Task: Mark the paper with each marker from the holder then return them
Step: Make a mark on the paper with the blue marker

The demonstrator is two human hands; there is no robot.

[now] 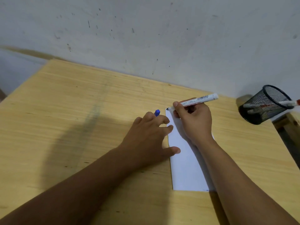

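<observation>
The marker [194, 101] in the right hand [193, 122] has a white barrel with a barcode near its rear end and a red-brown label band nearer the grip; small print runs along it but is too fine to read, and no brand can be made out. The fingers are clamped on the barrel, and the dark tip touches the far left corner of the paper [186, 163]. The marker lies tilted, its rear end pointing up and to the right.

The paper lies on the wooden table [81, 111], with the right wrist and forearm covering much of its right side. A thin dark line follows its left edge, and a small blue streak shows at the near edge.

The left hand [149, 140] rests flat, fingers spread, its fingertips and thumb on the paper's left edge. A blue cap [157, 112] sticks out between its fingers; the rest of that piece is hidden.

The mesh holder [266, 106] stands tilted at the right, near the wall [146, 30]. One marker [287, 103] with a red end leans out of it, cut off by the frame edge; what else is inside is unclear through the mesh.
</observation>
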